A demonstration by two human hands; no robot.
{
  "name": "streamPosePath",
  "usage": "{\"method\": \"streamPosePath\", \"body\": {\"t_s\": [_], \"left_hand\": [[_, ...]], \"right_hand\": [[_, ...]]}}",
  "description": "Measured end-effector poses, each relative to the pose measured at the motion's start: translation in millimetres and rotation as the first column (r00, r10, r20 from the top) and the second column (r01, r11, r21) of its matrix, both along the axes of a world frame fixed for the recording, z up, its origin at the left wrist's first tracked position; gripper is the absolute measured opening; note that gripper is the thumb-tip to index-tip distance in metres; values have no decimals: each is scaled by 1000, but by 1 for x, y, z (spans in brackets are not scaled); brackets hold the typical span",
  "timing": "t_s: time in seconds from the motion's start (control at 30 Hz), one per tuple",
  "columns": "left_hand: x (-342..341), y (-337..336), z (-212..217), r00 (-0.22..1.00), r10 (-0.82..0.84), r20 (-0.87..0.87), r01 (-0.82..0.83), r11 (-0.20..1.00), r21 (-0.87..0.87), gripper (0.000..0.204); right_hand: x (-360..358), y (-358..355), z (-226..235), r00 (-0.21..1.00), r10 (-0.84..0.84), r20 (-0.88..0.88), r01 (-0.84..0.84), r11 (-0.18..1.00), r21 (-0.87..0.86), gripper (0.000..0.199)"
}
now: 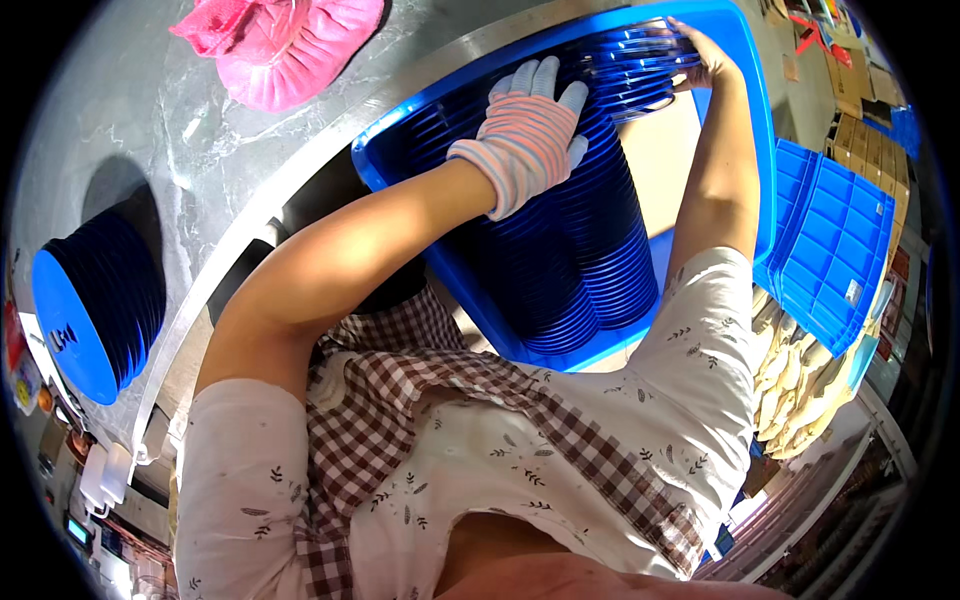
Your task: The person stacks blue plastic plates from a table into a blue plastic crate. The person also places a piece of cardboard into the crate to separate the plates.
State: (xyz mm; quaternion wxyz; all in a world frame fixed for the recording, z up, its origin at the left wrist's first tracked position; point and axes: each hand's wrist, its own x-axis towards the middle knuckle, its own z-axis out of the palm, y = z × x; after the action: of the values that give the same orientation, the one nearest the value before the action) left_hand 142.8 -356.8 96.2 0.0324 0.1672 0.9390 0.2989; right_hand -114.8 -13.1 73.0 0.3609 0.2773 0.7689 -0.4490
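A deep blue plastic bin (765, 130) stands in front of me, packed with long rows of thin, round dark blue discs (560, 250). My left hand (530, 125), in a striped knitted glove, lies on top of the rows with its fingers spread. At the far right of the bin my bare right hand (708, 58) curls round the end of a bundle of shiny blue discs (640, 68) lying across the rows. Part of its grip is hidden behind the discs. Bare inner floor of the bin shows to the right of the rows.
A grey tabletop (220, 150) with a pale metal edge runs along the left. On it sit a stack of blue discs (100, 300) and a gathered pink cloth bundle (285, 45). Right of the bin are blue ribbed crates (830, 240), a cream-coloured pile (800, 390) and cardboard boxes (870, 150).
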Motion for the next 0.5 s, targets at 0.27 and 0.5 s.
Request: {"method": "streamPosePath", "body": {"t_s": [0.27,0.5], "left_hand": [[80,-65,18,981,-196,-10,188,925,330,44],[143,-151,26,982,-172,84,121,899,421,31]], "right_hand": [[5,-3,-6,954,117,-277,-91,990,103,47],[23,-2,-29,803,352,-480,-154,902,404,48]]}}
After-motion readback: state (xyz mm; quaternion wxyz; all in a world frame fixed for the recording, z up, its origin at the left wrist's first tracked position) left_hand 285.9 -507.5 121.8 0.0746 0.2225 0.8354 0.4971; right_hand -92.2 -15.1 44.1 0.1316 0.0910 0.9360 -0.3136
